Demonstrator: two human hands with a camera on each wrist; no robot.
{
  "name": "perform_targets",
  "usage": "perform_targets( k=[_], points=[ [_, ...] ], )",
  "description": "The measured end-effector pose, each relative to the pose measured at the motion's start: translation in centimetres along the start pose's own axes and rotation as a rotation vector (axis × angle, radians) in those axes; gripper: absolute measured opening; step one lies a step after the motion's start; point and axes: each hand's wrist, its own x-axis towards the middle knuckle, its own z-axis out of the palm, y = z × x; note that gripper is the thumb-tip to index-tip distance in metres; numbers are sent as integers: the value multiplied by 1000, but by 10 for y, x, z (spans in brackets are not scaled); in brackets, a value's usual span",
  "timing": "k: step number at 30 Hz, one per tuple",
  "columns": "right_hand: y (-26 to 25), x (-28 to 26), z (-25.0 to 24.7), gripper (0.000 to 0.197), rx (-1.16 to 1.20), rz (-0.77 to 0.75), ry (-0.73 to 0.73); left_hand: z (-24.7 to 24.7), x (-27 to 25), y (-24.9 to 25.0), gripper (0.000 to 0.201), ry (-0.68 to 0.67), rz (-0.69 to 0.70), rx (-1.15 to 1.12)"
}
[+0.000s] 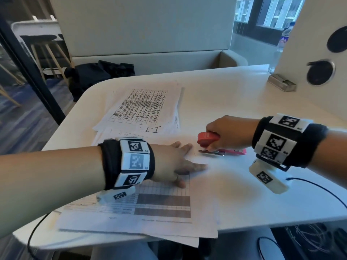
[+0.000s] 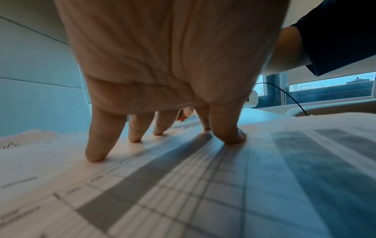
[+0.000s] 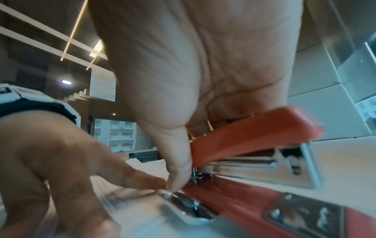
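A red stapler [image 1: 208, 138] sits on the white table [image 1: 225, 87], and my right hand [image 1: 225, 134] grips its raised top arm [image 3: 254, 133] from the right. Its red base [image 3: 244, 201] lies flat with the metal plate [image 1: 210, 152] showing. My left hand [image 1: 178, 162] lies just left of it, fingers straight and spread, pressing down on a printed sheet with grey table bars [image 1: 163, 203]. In the left wrist view the fingertips [image 2: 94, 158] touch that sheet [image 2: 203, 193]. The left hand [image 3: 50, 153] also shows beside the stapler in the right wrist view.
A second pile of printed sheets [image 1: 142, 107] lies farther back on the table. A small metal box [image 1: 281, 84] stands at the back right by a white panel with black round holes [image 1: 320, 72]. A black cable [image 1: 319, 186] runs along the near right. A dark bag [image 1: 97, 76] lies on the bench behind.
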Motion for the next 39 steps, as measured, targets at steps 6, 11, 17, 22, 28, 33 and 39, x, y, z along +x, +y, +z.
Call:
perform_targets(
  k=[6,11,17,22,28,33,39],
  points=[
    [-2,12,7,28,-57,-74,56,1,2,-2,68,-10,-18,54],
    [0,16,8,27,-34,-145,49,1,2,-3,67,-23,-13,51],
    [-4,19,6,28,-11,-220,29,3,3,-6,68,-6,7,-2],
    [-7,24,9,27,-29,-185,11,3,5,-7,70,-13,-4,-59],
    [-7,25,12,25,-34,-196,36,4,6,-8,70,-17,0,-69],
    [-7,29,11,30,-159,-381,127,4,6,-9,70,-11,15,-73],
    [-10,29,11,26,-41,-167,-27,3,6,-6,71,-28,0,-68]
  ],
)
